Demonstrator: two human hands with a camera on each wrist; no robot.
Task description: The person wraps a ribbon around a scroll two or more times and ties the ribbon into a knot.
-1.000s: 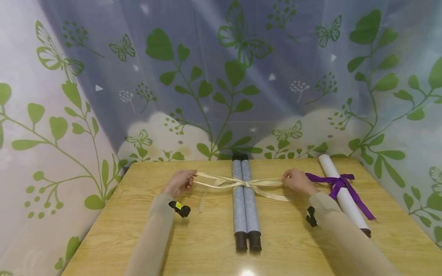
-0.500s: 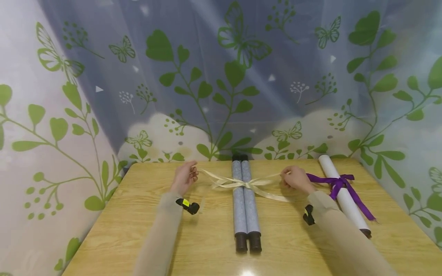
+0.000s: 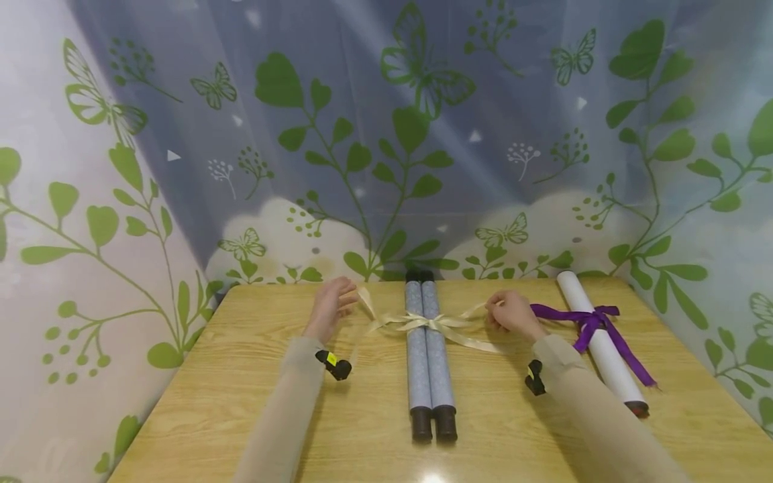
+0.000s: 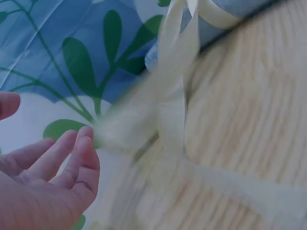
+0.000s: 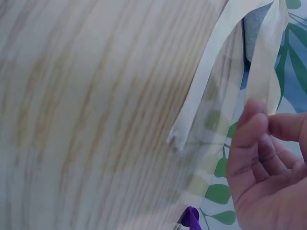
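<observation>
Two grey-blue scrolls [image 3: 430, 372] with dark end caps lie side by side on the wooden table. A cream ribbon [image 3: 417, 323] goes round their middle, knotted in a bow. My left hand [image 3: 331, 307] is left of the scrolls, its fingers loosely extended; in the left wrist view the blurred ribbon [image 4: 168, 86] hangs just beyond the fingertips [image 4: 86, 136]. On the other side, my right hand [image 3: 513, 314] pinches a ribbon loop [image 5: 265, 62] between thumb and forefinger. A loose ribbon tail [image 5: 194, 96] lies on the table beside it.
At the right lies a white scroll [image 3: 619, 365] with a dark end cap, tied with a purple ribbon [image 3: 590, 325]; one purple end reaches close to my right hand. A leaf-patterned curtain [image 3: 338, 228] stands behind the table [image 3: 362, 429].
My left hand has let go of the ribbon, its fingers opening as it moved up and right; the left loop has slackened. My right hand has shifted slightly left, still pinching.
</observation>
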